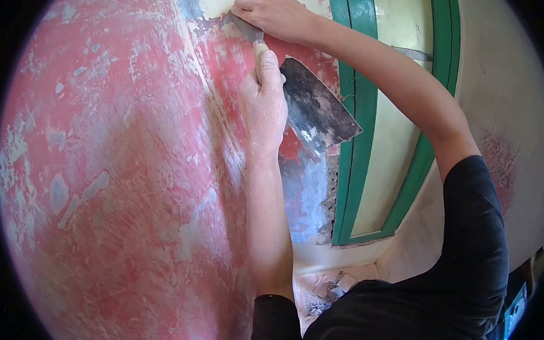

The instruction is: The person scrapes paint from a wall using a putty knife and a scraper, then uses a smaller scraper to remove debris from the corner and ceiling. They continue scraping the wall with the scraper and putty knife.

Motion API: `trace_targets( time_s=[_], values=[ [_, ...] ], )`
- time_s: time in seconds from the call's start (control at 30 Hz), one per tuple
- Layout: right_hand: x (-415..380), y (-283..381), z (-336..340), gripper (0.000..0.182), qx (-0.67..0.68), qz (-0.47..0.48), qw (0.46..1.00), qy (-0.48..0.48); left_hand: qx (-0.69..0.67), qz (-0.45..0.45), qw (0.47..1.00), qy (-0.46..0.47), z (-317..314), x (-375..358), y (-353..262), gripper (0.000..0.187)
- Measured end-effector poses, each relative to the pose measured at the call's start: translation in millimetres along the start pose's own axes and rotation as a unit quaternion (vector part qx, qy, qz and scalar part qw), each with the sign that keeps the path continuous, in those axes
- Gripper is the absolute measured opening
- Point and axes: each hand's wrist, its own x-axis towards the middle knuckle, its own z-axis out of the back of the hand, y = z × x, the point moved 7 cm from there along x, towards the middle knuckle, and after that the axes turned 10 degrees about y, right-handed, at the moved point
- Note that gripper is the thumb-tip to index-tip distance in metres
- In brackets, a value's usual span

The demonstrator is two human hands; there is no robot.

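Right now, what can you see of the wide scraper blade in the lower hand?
The wide scraper blade is a flat, trapezoid metal sheet, dark and caked with grey-white residue. It widens away from the left hand, which grips its handle end. It lies close against the red wall beside the green frame; contact with either is unclear.

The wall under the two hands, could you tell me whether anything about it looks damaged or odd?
Yes. The red wall is patchy, its paint worn to pale spots. Beside the green frame, plaster has broken away, leaving a rough gap. The left hand holds a wide dirty scraper; the right hand presses a smaller blade.
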Motion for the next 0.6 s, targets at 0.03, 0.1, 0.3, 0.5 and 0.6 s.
trace_targets(
  time_s=[0.03,0.1,0.3,0.5,0.6],
  values=[
    [-2,3,-1,0.012,-0.017,0.006,1.000,0.010,-0.002,0.003,1.000,-0.003,-1,-6,5,0.061],
    [-2,1,-1,0.012,-0.045,0.007,0.999,0.011,-0.005,0.022,1.000,-0.002,0,-10,10,0.062],
    [3,-4,-5,0.012,-0.020,-0.008,1.000,0.005,0.004,0.005,1.000,-0.002,0,2,1,0.063],
    [-13,7,-9,0.031,-0.039,0.008,0.997,0.072,0.012,-0.016,1.000,0.010,0,-3,14,0.062],
    [-2,-1,0,0.012,-0.043,0.021,0.999,0.009,-0.016,-0.012,1.000,0.011,1,5,2,0.064]
  ],
)
